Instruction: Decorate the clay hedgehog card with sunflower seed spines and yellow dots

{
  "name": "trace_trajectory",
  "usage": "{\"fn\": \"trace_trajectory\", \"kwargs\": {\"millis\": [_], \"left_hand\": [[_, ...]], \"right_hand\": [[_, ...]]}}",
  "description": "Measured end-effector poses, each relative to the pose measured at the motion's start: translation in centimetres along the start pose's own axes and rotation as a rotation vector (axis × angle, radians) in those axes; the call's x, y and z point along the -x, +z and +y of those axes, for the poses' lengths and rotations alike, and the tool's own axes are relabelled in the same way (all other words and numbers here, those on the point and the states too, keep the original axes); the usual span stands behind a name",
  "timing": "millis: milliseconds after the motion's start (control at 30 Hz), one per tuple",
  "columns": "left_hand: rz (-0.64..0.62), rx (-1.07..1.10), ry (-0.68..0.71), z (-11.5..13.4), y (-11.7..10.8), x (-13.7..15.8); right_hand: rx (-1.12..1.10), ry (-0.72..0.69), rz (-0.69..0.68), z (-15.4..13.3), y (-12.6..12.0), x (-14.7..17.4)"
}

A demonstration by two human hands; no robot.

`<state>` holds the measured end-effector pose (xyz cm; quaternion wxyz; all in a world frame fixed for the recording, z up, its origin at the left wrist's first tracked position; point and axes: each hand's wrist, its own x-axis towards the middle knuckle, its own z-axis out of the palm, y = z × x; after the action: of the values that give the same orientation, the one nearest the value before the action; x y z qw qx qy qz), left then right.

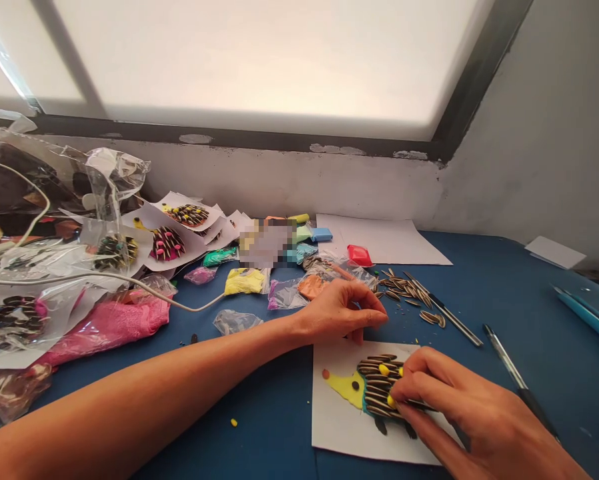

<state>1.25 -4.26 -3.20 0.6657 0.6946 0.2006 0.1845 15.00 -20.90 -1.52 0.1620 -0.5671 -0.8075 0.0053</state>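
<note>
One hedgehog picture [349,430] is seen near, with three yellow bits [384,369] visible at its back, while one loose yellow bit [234,423] is counted left, two black-and-silver pens [511,365] right, and one red packet [360,256] farther off.

On the blue tabletop [259,443] there is a white card [336,430] with a hedgehog figure [348,388], its back covered by striped seeds [376,395]. The right hand [479,407] pinches a small yellow piece [391,401] against these seeds. The left hand [342,310] bends near the card's top edge, beside loose seeds [404,290] and an orange packet [312,287].
</note>
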Motion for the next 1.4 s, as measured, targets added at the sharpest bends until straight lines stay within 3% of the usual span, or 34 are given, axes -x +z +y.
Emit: {"fn": "trace_trajectory", "kwargs": {"millis": [933,1400], "left_hand": [[0.002,-0.012,-0.003,-0.04,0.08,0.07],[0.007,0.017,0.032,-0.13,-0.05,0.0]], "right_hand": [[0.01,-0.007,0.083,-0.17,0.11,-0.17],[-0.179,0.011,0.203,0.14,-0.55,-0.21]]}}
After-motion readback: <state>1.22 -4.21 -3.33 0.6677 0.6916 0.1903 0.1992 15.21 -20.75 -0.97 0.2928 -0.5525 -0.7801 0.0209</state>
